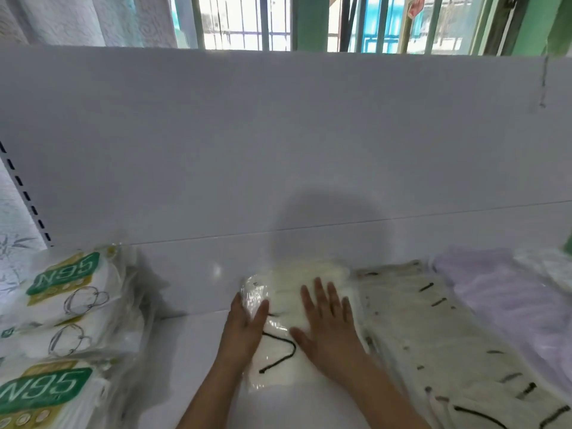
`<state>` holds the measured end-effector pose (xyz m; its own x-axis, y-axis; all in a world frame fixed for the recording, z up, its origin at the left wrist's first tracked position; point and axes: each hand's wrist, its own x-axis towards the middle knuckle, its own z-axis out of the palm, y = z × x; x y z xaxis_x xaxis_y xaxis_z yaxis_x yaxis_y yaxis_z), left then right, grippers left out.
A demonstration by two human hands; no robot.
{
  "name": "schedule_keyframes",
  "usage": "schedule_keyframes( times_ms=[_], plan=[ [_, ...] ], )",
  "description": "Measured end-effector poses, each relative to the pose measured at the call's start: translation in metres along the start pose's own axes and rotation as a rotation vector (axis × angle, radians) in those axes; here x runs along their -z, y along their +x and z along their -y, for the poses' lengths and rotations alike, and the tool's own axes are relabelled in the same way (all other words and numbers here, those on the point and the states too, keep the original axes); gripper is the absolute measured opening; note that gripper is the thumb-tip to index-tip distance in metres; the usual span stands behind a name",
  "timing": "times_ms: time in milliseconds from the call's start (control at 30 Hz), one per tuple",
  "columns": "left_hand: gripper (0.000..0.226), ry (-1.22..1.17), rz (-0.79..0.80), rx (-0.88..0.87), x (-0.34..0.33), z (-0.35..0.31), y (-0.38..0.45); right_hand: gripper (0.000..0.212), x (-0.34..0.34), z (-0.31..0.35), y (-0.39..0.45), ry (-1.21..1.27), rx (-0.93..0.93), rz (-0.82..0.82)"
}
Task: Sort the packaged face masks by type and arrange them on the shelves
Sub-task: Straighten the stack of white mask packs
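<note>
Together both hands (244, 326) (328, 323) press the mask pack (288, 298).

Both forearms bare, no sleeves; left grip (246, 323) & right grip (328, 329) ungloved.

Head view, looking forward and down, close over shelf (198, 351)

barred window (272, 23) above back panel | pale curtain (86, 20) top left | patterned fabric (12, 243) far left
</note>
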<state>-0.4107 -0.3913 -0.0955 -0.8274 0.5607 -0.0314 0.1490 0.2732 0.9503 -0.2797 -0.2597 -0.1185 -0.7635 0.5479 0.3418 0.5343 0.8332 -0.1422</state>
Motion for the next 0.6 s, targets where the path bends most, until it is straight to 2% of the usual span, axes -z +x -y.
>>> schedule_keyframes(
  times_ms=[67, 200, 367, 467, 533, 600],
  plan=[
    [0.079, -0.017, -0.026, 0.014, 0.002, 0.000, 0.002, 0.077, -0.007, -0.001, -0.008, -0.027, -0.020, -0.001],
    [0.074, -0.025, -0.036, 0.064, 0.003, -0.003, 0.013, 0.082, -0.006, 0.007, -0.024, -0.031, -0.123, 0.093],
    [0.074, -0.054, -0.114, 0.180, -0.004, -0.021, 0.032, 0.080, 0.012, 0.010, -0.012, 0.004, -0.065, -0.066],
    [0.056, -0.065, -0.086, 0.227, -0.007, -0.029, 0.036, 0.084, 0.013, 0.011, -0.004, 0.030, -0.122, 0.052],
    [0.053, -0.081, -0.077, 0.178, -0.006, -0.028, 0.036, 0.084, 0.014, 0.013, -0.004, 0.042, -0.159, 0.083],
    [0.049, -0.089, -0.067, 0.102, -0.005, -0.029, 0.037, 0.078, 0.018, 0.012, -0.001, 0.033, -0.135, 0.045]
  ],
)
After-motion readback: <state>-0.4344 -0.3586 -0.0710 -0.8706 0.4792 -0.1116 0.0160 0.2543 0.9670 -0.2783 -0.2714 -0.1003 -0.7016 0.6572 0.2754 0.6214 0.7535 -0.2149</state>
